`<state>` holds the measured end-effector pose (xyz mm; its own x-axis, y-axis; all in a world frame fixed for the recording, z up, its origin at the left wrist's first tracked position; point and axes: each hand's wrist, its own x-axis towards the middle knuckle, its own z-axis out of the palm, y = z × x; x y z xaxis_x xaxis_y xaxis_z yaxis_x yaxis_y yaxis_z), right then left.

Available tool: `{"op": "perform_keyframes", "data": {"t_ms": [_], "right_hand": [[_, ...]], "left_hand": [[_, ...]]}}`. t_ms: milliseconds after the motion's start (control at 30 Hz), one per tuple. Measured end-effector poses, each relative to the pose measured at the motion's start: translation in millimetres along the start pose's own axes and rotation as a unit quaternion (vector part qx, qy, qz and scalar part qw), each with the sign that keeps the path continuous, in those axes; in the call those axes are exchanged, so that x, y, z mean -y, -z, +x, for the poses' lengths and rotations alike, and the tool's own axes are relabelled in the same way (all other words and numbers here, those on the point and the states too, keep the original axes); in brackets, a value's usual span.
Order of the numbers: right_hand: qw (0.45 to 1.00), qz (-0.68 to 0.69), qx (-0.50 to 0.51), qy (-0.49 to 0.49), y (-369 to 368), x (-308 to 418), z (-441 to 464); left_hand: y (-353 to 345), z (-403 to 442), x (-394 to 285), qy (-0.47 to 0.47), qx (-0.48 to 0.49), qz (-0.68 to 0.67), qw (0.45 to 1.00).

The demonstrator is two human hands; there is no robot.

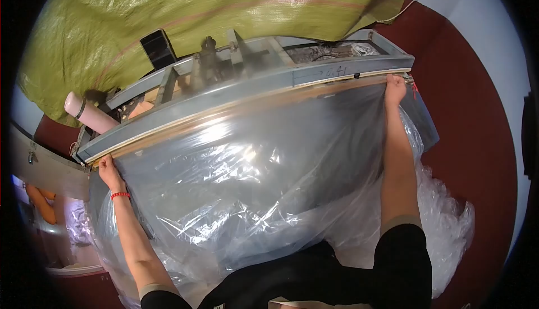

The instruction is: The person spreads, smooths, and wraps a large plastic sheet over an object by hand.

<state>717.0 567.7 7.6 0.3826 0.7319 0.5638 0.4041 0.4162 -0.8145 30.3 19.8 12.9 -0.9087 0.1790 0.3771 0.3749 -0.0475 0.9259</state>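
A wide sheet of clear plastic film (236, 157) is stretched between my two hands, along the front of a long grey metal frame (224, 98). My left hand (109, 174), with a red bead bracelet at the wrist, is closed on the film's upper left corner, close to the frame's left end. At the frame's right end my right hand (396, 88) is closed on the upper right corner. The film hangs down toward my body, with shiny creases in its lower part.
Behind the frame hangs a yellow-green tarp (224, 5). A phone (158, 49) and a pink bottle (90, 112) are at the frame's back side. Loose crumpled film (443, 225) lies at the right, beside the dark red floor (483, 140). Orange items (42, 203) show at the left.
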Motion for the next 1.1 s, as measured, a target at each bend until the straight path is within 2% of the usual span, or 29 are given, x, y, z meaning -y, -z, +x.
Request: {"op": "perform_keyframes", "data": {"t_ms": [100, 133, 167, 200, 267, 333, 400, 433, 467, 533, 567, 633, 700, 733, 767, 833, 867, 900, 967, 1000, 1033, 1067, 1100], "right_hand": [[0.997, -0.062, -0.041, 0.005, 2.2, 2.2, 1.3], [0.996, -0.065, -0.060, 0.010, 2.4, -20.8, 12.4], [0.995, -0.068, -0.077, 0.015, 1.8, -1.6, 6.0], [0.995, -0.001, -0.052, -0.090, 7.7, 18.1, -0.7], [0.993, 0.036, -0.053, -0.103, 6.4, 17.7, -2.9], [0.985, 0.097, -0.056, -0.133, 5.9, 19.4, -1.2], [0.986, 0.098, -0.031, -0.130, 7.9, 25.4, -5.0], [0.987, 0.095, -0.010, -0.127, 10.8, 27.6, -6.3], [0.987, 0.099, -0.007, -0.125, 15.3, 30.2, -5.7], [0.988, 0.028, 0.131, -0.079, 27.4, 36.3, -6.3], [0.987, 0.032, 0.136, -0.076, 34.6, 46.2, -10.7], [0.982, 0.005, 0.178, 0.062, 57.9, 70.1, -19.7], [0.983, -0.122, 0.136, 0.018, 97.9, 94.0, -24.6], [0.990, -0.089, 0.108, 0.031, 116.8, 77.9, -19.4], [0.988, -0.132, 0.077, 0.032, 135.1, 70.0, -14.5], [0.973, -0.223, 0.040, 0.033, 166.6, 36.2, -0.9], [0.955, -0.282, 0.021, 0.088, 175.6, 18.0, 9.0], [0.938, -0.309, -0.037, 0.152, 168.0, 48.4, -5.4], [0.924, -0.237, -0.022, 0.300, 129.4, 124.2, -36.5], [0.961, -0.133, 0.055, 0.237, 102.5, 184.5, -73.9], [0.953, -0.109, 0.116, 0.256, 77.7, 218.6, -103.0], [0.949, -0.055, 0.224, 0.217, 59.4, 270.1, -144.8], [0.920, 0.031, 0.342, 0.190, 43.8, 310.1, -181.8]], "left_hand": [[-2.3, -3.3, -4.2, -0.021, -0.031, -0.004, 0.999], [-2.8, -6.6, -10.6, -0.002, -0.049, -0.010, 0.999], [0.2, -8.7, -13.0, 0.018, -0.068, -0.013, 0.997], [5.8, -7.9, -10.4, 0.022, -0.072, -0.006, 0.997], [14.2, -4.7, -6.7, 0.041, -0.032, -0.018, 0.998], [9.7, -6.2, -7.2, 0.034, -0.068, -0.032, 0.997], [4.2, -11.0, -13.7, 0.041, -0.104, -0.052, 0.992], [4.1, -13.4, -17.8, 0.040, -0.109, -0.053, 0.992], [4.4, -16.3, -23.2, 0.061, -0.071, -0.065, 0.993], [23.9, -8.1, -15.2, 0.074, 0.039, -0.067, 0.994], [26.1, -14.4, -26.8, 0.074, 0.033, -0.067, 0.995], [27.0, -32.9, -54.7, 0.035, 0.146, 0.016, 0.989], [23.7, -60.5, -94.4, -0.002, 0.171, 0.032, 0.985], [26.7, -70.2, -106.2, -0.013, 0.190, 0.046, 0.981], [30.8, -79.6, -116.6, -0.023, 0.209, 0.062, 0.976], [34.1, -103.5, -140.6, 0.019, 0.234, -0.018, 0.972], [36.5, -113.7, -152.9, 0.027, 0.241, -0.034, 0.970], [37.6, -125.0, -168.5, 0.040, 0.244, -0.042, 0.968], [43.2, -139.4, -184.3, 0.042, 0.250, -0.037, 0.967], [46.7, -145.3, -191.9, 0.046, 0.253, -0.042, 0.965], [50.2, -150.0, -196.2, 0.044, 0.251, -0.041, 0.966], [53.3, -154.1, -200.1, 0.044, 0.253, -0.049, 0.965], [56.5, -157.9, -203.8, 0.044, 0.254, -0.056, 0.965]]}}
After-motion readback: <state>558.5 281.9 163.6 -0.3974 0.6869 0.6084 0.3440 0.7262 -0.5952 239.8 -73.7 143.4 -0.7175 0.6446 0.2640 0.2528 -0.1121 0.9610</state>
